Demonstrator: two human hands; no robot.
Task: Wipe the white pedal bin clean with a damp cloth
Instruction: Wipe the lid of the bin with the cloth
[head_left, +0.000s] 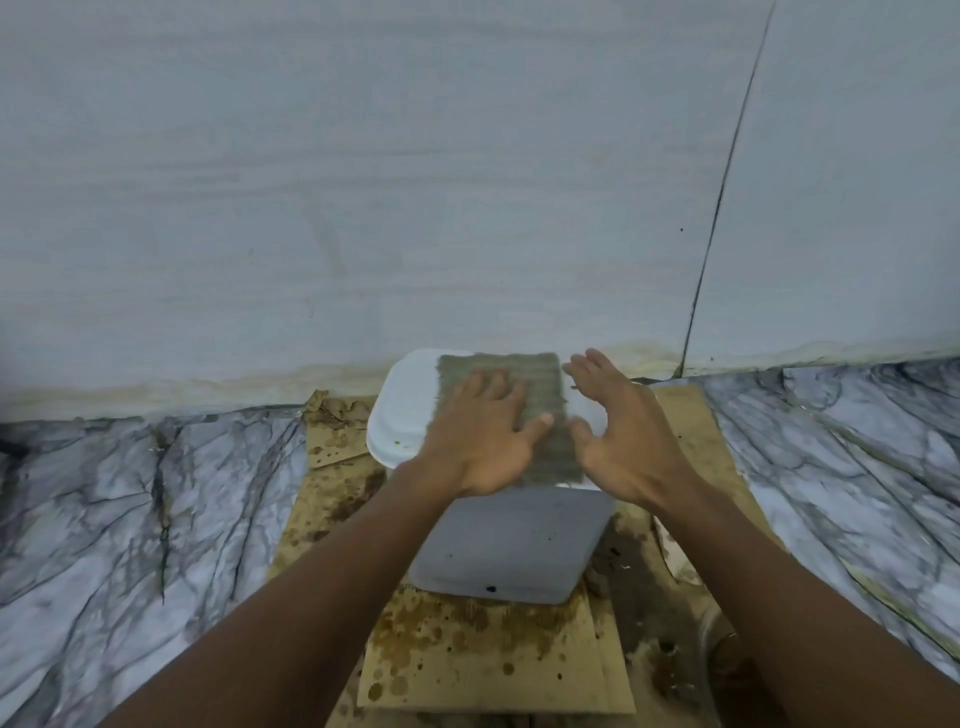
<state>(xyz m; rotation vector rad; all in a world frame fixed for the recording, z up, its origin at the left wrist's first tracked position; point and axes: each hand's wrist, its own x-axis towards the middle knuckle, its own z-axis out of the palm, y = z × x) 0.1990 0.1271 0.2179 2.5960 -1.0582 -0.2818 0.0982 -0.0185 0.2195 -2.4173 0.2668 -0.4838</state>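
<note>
- My left forearm (311, 587) reached up from the lower left, bare, running toward the middle of the view.
- My left hand (480, 436) lay palm down with the fingers spread flat and the thumb pointing off to the right; it pressed on the cloth (540, 395).
- My right forearm (769, 582) came in from the lower right, also bare.
- My right hand (621, 431) sat just beside the left one, open, turned on its edge with the palm facing left.
- Its fingers were stretched forward and slightly curled, the thumb held apart below them, gripping nothing.
</note>
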